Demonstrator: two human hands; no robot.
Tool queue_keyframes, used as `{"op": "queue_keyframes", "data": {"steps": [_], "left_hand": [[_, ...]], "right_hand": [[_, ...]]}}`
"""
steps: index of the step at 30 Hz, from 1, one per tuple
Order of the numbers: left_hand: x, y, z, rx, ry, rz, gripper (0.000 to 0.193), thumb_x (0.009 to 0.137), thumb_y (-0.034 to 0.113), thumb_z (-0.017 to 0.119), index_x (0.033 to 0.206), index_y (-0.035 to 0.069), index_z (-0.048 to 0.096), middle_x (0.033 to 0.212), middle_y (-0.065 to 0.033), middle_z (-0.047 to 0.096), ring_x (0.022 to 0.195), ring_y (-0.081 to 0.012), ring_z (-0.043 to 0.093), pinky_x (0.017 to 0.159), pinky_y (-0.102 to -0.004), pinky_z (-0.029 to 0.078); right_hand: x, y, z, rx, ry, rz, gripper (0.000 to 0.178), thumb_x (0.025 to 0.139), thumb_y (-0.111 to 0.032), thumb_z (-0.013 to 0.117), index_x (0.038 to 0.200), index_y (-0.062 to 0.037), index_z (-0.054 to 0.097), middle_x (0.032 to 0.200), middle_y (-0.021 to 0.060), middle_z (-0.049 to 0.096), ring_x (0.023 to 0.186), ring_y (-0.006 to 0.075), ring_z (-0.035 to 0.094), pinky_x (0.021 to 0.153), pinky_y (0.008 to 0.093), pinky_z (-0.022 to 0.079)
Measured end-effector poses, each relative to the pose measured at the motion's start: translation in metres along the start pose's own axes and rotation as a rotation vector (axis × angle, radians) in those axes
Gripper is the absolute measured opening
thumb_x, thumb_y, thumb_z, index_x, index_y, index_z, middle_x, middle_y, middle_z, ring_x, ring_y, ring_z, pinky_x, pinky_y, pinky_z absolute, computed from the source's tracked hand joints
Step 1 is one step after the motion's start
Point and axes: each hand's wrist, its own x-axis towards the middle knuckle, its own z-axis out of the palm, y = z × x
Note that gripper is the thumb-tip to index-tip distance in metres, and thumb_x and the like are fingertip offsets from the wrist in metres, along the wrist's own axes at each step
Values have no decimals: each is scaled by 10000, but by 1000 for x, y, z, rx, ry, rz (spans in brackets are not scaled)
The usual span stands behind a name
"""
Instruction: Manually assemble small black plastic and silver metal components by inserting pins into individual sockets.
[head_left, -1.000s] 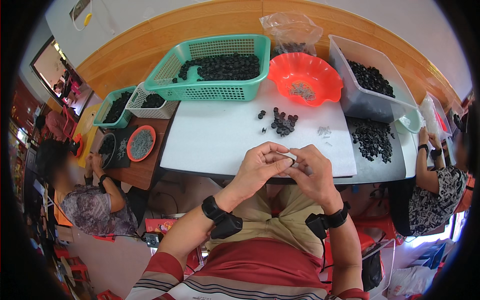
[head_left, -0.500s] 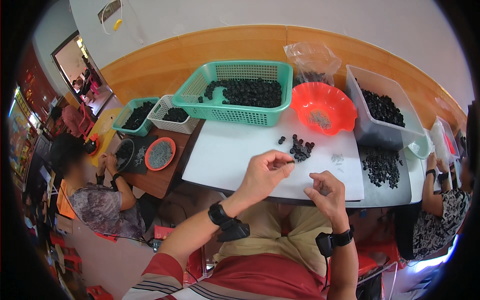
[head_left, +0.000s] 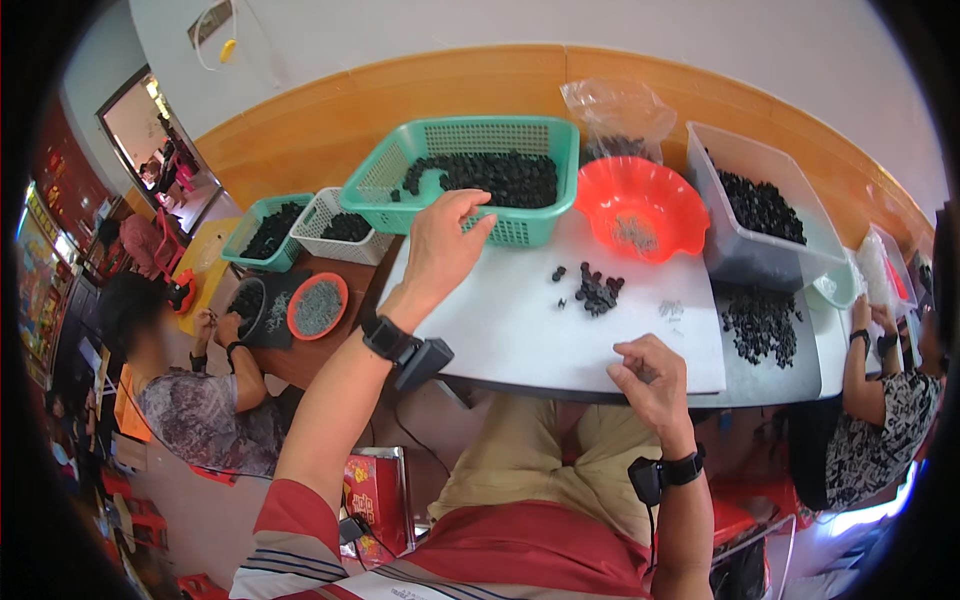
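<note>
My left hand [head_left: 447, 243] is over the front wall of the green basket [head_left: 385, 160], which holds many small black round parts [head_left: 500, 172]. Its thumb and fingertips are apart, and I see nothing between them. My right hand [head_left: 655, 382] hovers above the near edge of the white sheet [head_left: 520, 335], fingers curled in and thumb beside them; what they hold, if anything, is hidden. A small pile of black parts [head_left: 598, 292] lies on the sheet between the hands. Farther right is a scatter of tiny pale pins [head_left: 670, 310].
A red scalloped bowl [head_left: 597, 195] with pale pins stands behind the pile. To its right is a clear bin [head_left: 725, 240] of black parts, with loose black parts [head_left: 760, 330] in front. Co-workers [head_left: 205, 405] sit left and right, beside smaller baskets [head_left: 265, 262].
My left hand has moved left and away from me, from beside the pile to the basket; the dark part it pinched no longer shows. My right hand has hardly moved.
</note>
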Motion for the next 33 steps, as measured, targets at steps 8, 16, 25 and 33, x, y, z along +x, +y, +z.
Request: {"op": "queue_keyframes", "data": {"steps": [8, 16, 25, 33], "left_hand": [[-71, 24, 66, -12, -221, 279, 499, 879, 266, 795, 1294, 19, 669, 1380, -154, 639, 1293, -358, 579, 1083, -432, 483], [-57, 38, 96, 149, -478, 473, 700, 942, 431, 696, 1474, 13, 514, 1590, -145, 442, 1495, -397, 327, 1215, -472, 328], [-63, 35, 98, 161, -505, 506, 586, 977, 397, 659, 1407, 6, 583, 1544, -127, 510, 1486, -378, 355, 1212, -494, 325], [-71, 29, 89, 107, -424, 495, 506, 947, 336, 716, 1339, 25, 640, 1495, -123, 557, 1436, -369, 434, 1182, -452, 387]], "right_hand": [[4, -6, 1, -71, -8, -24, 210, 870, -80, 799, 1057, 2, 749, 848, 48, 626, 734, 118, 575, 651, 258, 482], [2, -2, 1, -57, -5, -19, 209, 872, -77, 797, 1063, -6, 750, 852, 54, 631, 724, 121, 577, 647, 259, 484], [3, -6, 0, -64, -14, -19, 202, 876, -79, 793, 1053, 5, 745, 848, 63, 639, 713, 123, 589, 639, 260, 489], [4, -10, 2, -81, -9, -22, 202, 874, -62, 790, 1061, 2, 750, 846, 66, 642, 717, 127, 592, 649, 265, 491]]}}
